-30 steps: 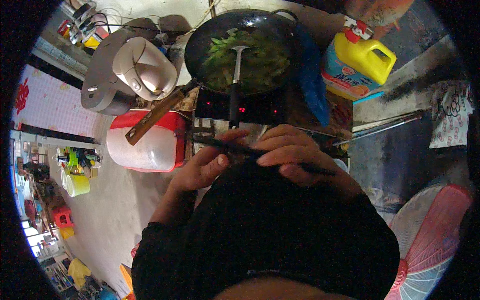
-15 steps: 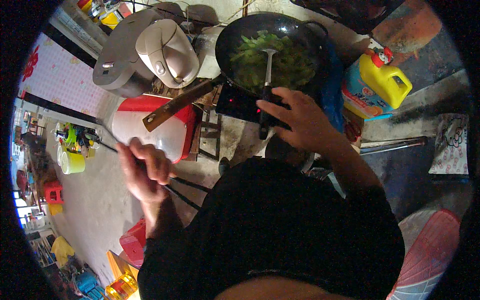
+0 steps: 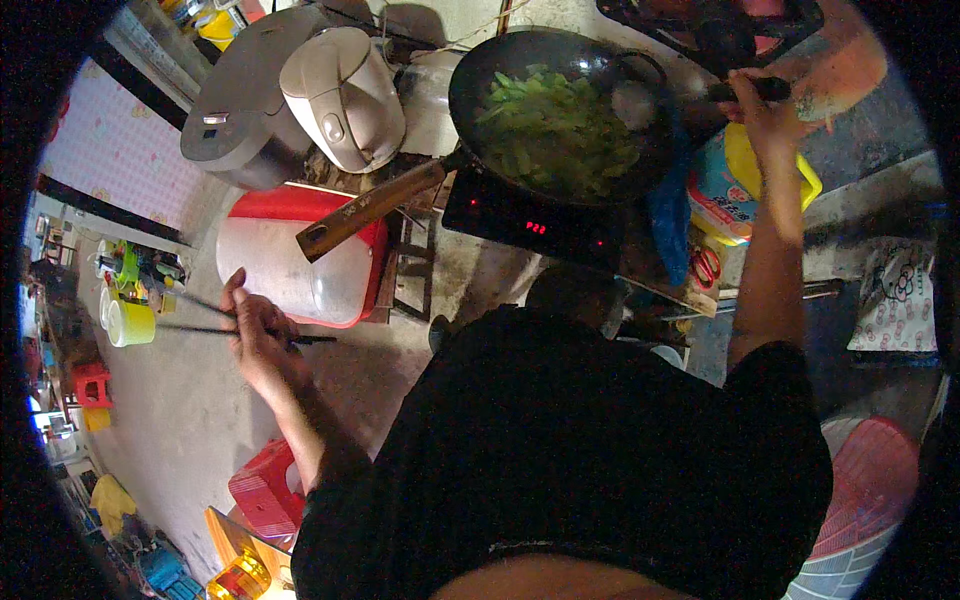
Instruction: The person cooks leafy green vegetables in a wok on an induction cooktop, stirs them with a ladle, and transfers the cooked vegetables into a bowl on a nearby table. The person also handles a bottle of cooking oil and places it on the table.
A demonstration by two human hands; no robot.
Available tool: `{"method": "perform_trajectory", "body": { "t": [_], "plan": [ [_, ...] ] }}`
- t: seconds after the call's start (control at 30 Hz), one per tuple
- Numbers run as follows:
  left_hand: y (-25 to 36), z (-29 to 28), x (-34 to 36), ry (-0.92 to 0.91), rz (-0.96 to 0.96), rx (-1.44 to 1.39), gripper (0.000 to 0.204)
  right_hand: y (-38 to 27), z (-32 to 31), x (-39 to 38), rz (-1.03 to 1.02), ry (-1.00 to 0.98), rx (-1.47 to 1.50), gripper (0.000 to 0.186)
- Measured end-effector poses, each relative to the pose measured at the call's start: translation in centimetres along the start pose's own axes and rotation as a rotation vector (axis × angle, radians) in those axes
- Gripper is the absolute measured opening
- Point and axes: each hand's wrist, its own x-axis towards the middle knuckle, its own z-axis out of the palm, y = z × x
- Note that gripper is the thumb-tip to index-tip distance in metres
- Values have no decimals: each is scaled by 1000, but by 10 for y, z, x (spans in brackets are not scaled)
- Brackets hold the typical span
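Chopsticks [image 3: 195, 329], long and dark, are gripped in my left hand [image 3: 262, 335], raised over the floor beside a red-and-white box. Out to the right, my right hand [image 3: 768, 125] grips the black handle of a metal spatula [image 3: 772, 89]. The spatula's blurred metal end lies at the right inside wall of a black wok [image 3: 500, 165]. Chopped green vegetables [image 3: 560, 125] fill the middle of the wok. The wok, with its long wooden handle [image 3: 370, 208] pointing toward me on the left, sits on a black induction cooker [image 3: 510, 222] whose red display is lit.
Left of the wok stand a beige electric kettle [image 3: 340, 100] and a grey rice cooker [image 3: 235, 130], with the red-and-white box [image 3: 290, 255] below. A yellow-handled jug [image 3: 725, 195] stands right, under my forearm. Red scissors [image 3: 706, 266] hang nearby. A gas stove [image 3: 660, 25] sits behind.
My right hand has swung the spatula from the wok's near side to its right side. My left hand has dropped slightly and turned, chopsticks now pointing left. The cooker's display has come into view.
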Motion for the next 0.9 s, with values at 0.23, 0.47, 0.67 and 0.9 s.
{"method": "perform_trajectory", "body": {
  "t": [0.23,0.47,0.67,0.9],
  "plan": [
    [-39,20,6,-180,-288,9,29,11,28,-20,116,-250,409,16],
    [-42,37,14,-239,-300,-27,23,-34,-54,18,-53,-394,-112,18],
    [-51,39,15,-279,-240,-90,17,20,1,21,331,-215,388,16],
    [-48,39,16,-302,-251,-70,19,-91,-12,-54,-138,-518,256,18]
  ]
}}
